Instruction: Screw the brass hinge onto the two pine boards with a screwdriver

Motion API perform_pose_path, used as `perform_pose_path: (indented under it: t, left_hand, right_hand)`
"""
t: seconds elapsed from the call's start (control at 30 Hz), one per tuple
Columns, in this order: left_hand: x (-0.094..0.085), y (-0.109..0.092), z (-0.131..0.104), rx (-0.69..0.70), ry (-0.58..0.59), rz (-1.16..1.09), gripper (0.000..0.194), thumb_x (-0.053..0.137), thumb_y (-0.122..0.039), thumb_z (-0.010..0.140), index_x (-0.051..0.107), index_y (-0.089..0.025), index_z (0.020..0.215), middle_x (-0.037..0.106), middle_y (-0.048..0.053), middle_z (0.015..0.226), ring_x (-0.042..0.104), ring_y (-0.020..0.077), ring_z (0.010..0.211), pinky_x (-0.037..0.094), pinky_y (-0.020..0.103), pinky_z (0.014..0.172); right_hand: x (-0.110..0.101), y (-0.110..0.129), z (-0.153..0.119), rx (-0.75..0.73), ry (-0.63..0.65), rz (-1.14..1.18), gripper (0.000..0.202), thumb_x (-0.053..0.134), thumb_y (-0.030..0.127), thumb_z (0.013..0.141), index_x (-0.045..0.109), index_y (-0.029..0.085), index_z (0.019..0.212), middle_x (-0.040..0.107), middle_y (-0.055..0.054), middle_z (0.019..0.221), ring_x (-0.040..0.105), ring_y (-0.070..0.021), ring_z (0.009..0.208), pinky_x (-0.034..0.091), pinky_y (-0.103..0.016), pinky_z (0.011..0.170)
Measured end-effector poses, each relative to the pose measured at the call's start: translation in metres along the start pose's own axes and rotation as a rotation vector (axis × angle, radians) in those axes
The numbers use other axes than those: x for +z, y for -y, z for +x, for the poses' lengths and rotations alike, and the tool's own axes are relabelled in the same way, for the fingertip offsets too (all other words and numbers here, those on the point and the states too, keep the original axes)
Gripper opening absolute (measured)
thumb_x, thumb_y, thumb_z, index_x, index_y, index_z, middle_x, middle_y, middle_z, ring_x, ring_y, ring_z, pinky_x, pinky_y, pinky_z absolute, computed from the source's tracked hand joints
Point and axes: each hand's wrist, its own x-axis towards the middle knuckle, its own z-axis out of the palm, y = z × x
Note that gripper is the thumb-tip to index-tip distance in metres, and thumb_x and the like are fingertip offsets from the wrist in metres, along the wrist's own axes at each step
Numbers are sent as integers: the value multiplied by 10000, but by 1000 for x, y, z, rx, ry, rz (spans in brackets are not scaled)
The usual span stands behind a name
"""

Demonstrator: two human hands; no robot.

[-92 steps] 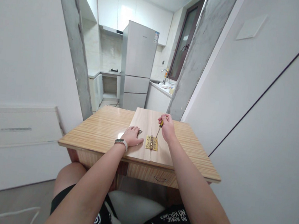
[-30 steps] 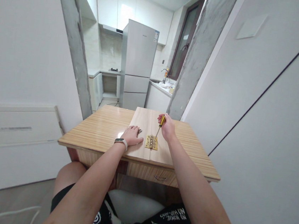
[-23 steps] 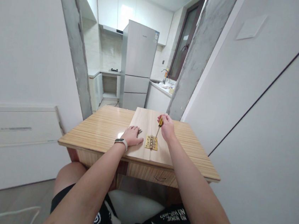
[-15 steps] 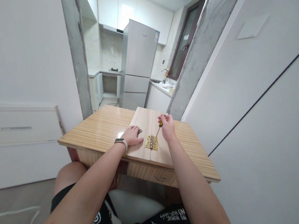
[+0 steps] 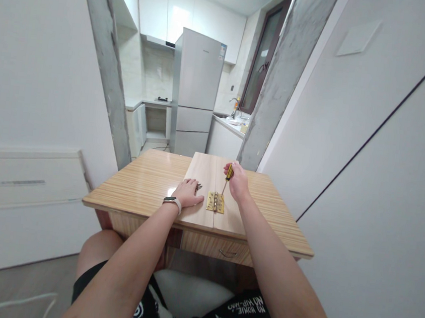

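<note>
Two pale wooden boards (image 5: 204, 167) lie side by side on the table, joined across their seam by a brass hinge (image 5: 211, 202). My right hand (image 5: 239, 180) is closed on the yellow and black handle of a screwdriver (image 5: 229, 174). Its shaft slants down to the upper right part of the hinge. My left hand (image 5: 188, 193) lies flat with fingers spread on the left board, left of the hinge. Small dark metal pieces (image 5: 199, 186), perhaps screws, lie beside its fingertips.
The striped wooden table (image 5: 145, 182) has a drawer (image 5: 207, 247) at its front, above my legs. Beyond it stand a grey fridge (image 5: 198, 76) and a counter with a sink. White panels rise on both sides.
My right hand's fingers have shifted a little around the screwdriver handle, so more of the yellow handle shows. My left hand and the hinge have stayed in place.
</note>
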Motion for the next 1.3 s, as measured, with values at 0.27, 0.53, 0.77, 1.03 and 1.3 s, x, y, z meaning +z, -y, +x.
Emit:
perform_pose_path:
  t: [0.27,0.53,0.77,1.03,1.3]
  left_hand:
    - [-2,-1,-1,-12,16,-13,722,611,-626,882,542,-217,1473,527,134,1594,412,373,1499,328,500,1246]
    - [1,0,1,-10,11,-4,703,625,-614,877,556,-212,1450,534,139,1583,432,368,1484,334,489,1241]
    - [2,1,0,-6,7,-2,703,620,-626,876,559,-220,1447,543,131,1580,429,363,1490,331,479,1248]
    - [1,1,0,-10,15,-12,725,610,-628,879,546,-211,1469,528,136,1595,416,368,1500,326,489,1249]
    - [0,0,0,-3,9,-14,710,609,-622,879,552,-212,1455,535,136,1583,429,370,1484,333,485,1241]
  right_hand:
    - [0,-2,-2,-33,-48,-20,448,830,617,805,599,242,889,729,-15,902,683,-152,776,567,-311,752]
    - [-3,1,-3,-52,-14,-22,365,721,604,881,622,255,919,708,10,810,601,-138,691,497,-282,684]
    - [-3,4,-3,-6,-15,2,346,641,580,889,670,240,836,702,-20,811,621,-157,703,523,-311,698]
    - [-2,0,-3,-15,-18,-19,416,801,617,809,633,241,864,712,-19,892,683,-167,797,566,-324,758]
    - [-1,4,-5,-63,-28,-56,462,858,566,775,529,257,873,724,6,859,642,-136,719,512,-278,682]
